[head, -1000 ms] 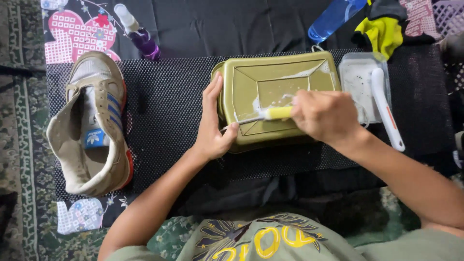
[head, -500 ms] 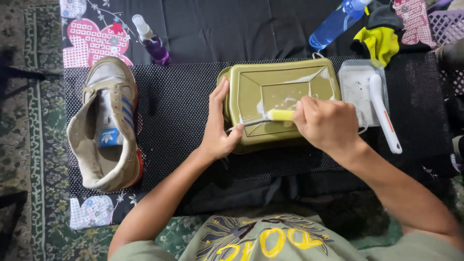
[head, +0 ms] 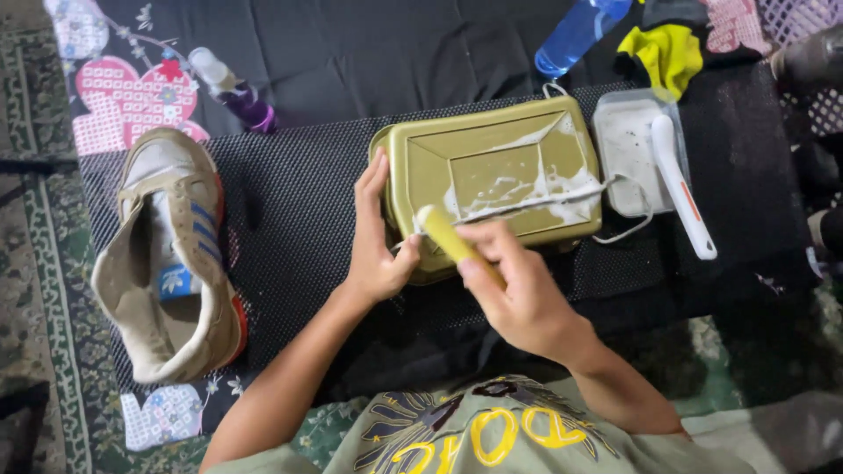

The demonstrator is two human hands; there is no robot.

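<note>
- Yellow plastic brush handle (head: 450, 243) sits clamped in the right hand (head: 525, 298), fingers curled shut around it.
- Left hand (head: 376, 239) lies flat, fingers together, against the olive container (head: 492, 180).
- A soapy white shoelace (head: 536, 200) crosses its ridged bottom.

Home floor: patterned carpet (head: 35, 263), floral cloth (head: 123, 105), black mat (head: 299, 211).

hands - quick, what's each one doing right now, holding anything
Left hand: open, fingers flat against the end of the olive-green tray, gripping nothing.
Right hand: closed around a yellow-handled brush.
</note>
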